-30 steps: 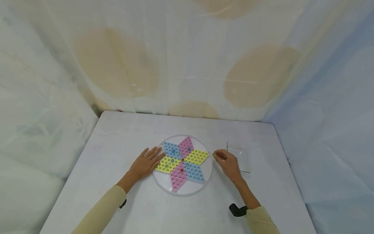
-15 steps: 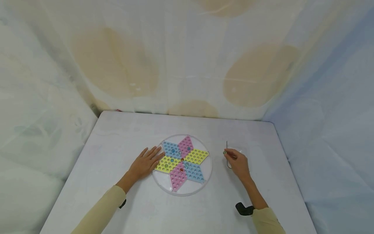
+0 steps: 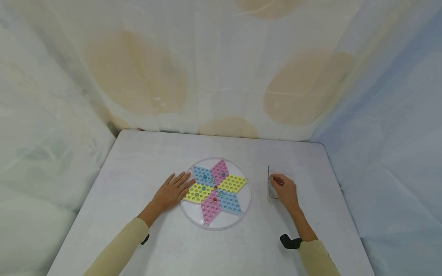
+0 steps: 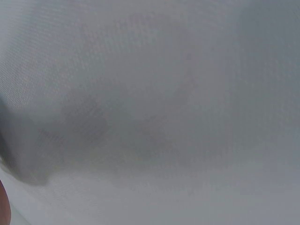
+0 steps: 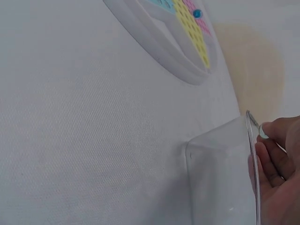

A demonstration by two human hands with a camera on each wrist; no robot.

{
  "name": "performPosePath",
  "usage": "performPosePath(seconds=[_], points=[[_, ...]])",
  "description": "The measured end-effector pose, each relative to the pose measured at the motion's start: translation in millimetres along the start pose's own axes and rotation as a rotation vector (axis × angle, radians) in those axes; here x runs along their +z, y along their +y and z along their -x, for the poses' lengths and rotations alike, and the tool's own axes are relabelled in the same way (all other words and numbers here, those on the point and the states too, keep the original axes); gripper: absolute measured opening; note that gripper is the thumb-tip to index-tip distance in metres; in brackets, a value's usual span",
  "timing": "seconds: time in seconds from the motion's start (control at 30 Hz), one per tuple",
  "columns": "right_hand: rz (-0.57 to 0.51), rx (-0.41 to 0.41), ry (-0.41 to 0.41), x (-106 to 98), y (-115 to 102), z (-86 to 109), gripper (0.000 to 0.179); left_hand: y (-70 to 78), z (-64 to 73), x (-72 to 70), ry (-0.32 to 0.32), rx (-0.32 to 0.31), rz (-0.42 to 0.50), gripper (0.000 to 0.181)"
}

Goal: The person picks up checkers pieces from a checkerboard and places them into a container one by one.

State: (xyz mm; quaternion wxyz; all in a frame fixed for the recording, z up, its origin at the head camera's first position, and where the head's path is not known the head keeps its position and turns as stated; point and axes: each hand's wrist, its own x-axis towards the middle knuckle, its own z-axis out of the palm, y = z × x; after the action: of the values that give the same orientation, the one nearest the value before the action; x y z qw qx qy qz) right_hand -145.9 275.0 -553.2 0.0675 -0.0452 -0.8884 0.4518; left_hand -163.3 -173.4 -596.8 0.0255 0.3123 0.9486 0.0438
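- My left hand [image 3: 172, 193] rests at the near-left side of the board, palm down, fingers straight and a little spread, the fingertips over its edge. I'd judge this contact steadies the board, since nothing else pins it. My left wrist view gives little beyond a blur of pale tabletop [image 4: 197, 197].
- The round white board [image 3: 227, 219] lies flat between my hands, its star of pink, yellow and blue points facing up. Having it midway probably suits both arms.
- A few marbles sit on the star: a blue marble [image 3: 205, 177] in the upper-left blue point, an orange-brown marble [image 3: 215, 187] at the centre, a red marble [image 3: 215, 199] in the lower pink point. The dimples seem to be what stops them rolling.
- The clear box [image 5: 215, 173] stands right of the board, apart from it, likely placed there for my right hand's easy reach.
- My right hand [image 3: 286, 189] is at the box's rim, thumb and finger pinching a pale greenish marble [image 5: 263, 131]. A fingertip hold seems apt for something so small and smooth. I can't tell whether the fingertips are above the rim or inside.
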Motion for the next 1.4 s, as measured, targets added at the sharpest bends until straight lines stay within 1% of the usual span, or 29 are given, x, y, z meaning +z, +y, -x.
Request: performPosePath(seconds=[0.2, 0.3, 0.47, 0.77, 1.03, 1.4], points=[[0.036, 0.028, -0.021, -3, 2, -0.7, 0.022, 0.3, -0.7, 1.1, 0.022, 0.005, 0.013, 0.054], [0.069, 0.012, -0.050, -5, 3, 1.1, 0.022, 0.1, -0.8, 2.1, 0.034, 0.010, 0.017, 0.054], [0.094, -0.021, -0.101, -10, 6, 3.3, 0.023, 0.1, -0.4, 1.4, 0.043, 0.012, 0.017, 0.053], [0.108, -0.041, -0.206, -14, 15, 3.2, 0.023, 0.9, -0.7, -1.4, 0.027, 0.011, 0.015, 0.054], [0.131, -0.065, -0.241, -19, 18, 2.7, 0.023, -0.5, -0.3, -1.0, 0.031, 0.016, -0.006, 0.052], [0.173, -0.054, -0.293, -21, 14, 2.6, 0.023, 0.3, 0.5, -1.8, 0.030, 0.018, 0.011, 0.052]])
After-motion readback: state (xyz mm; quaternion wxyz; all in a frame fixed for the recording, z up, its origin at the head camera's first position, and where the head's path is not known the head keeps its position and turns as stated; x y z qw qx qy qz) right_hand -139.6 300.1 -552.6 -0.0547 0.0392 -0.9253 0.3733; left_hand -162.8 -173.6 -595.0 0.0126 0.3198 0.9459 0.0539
